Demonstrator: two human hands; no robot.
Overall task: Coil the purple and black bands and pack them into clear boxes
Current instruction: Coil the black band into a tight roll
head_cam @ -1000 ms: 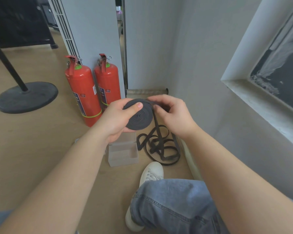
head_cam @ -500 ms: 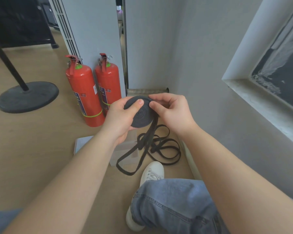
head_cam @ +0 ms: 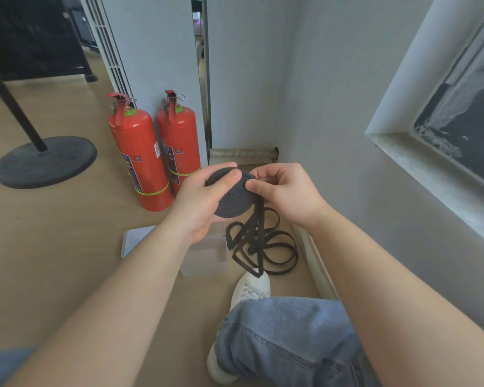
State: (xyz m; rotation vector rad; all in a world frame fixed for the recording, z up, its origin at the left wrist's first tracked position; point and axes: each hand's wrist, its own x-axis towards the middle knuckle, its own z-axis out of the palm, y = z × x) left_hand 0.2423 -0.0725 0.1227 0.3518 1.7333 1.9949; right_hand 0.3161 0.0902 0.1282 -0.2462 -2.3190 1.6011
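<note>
Gripping the black band coil (head_cam: 234,198) with the left hand (head_cam: 199,208), thumb lying across the flat face and fingers curling round behind the far edge. Pinching the strap at the coil's right rim with the right hand (head_cam: 287,191), thumb and forefinger closing on it just where it is leaving the roll. Holding all this in the air above the floor (head_cam: 53,247), with the clear box (head_cam: 206,256) sitting on the floor just below the left wrist.

Judging the band to be light, soft, floppy webbing. Limp along its length but firm once wound tight, and probably springing loose if the thumb pressing on the face is eased. Taking hold best across the two flat faces, thumb on one side and fingers on the other, so trapping the turns. Feeding the incoming strap in flat and close to the rim, avoiding twists.

Turning the coil's flat face up and toward the camera, so pointing its winding axis roughly at the viewer. Letting the loose tail (head_cam: 259,241) hang almost straight down from the right rim, long axis near vertical, then spreading into tangled loops on the floor to the right of the box, reaching about as near as the toe of a white shoe (head_cam: 250,287).
</note>
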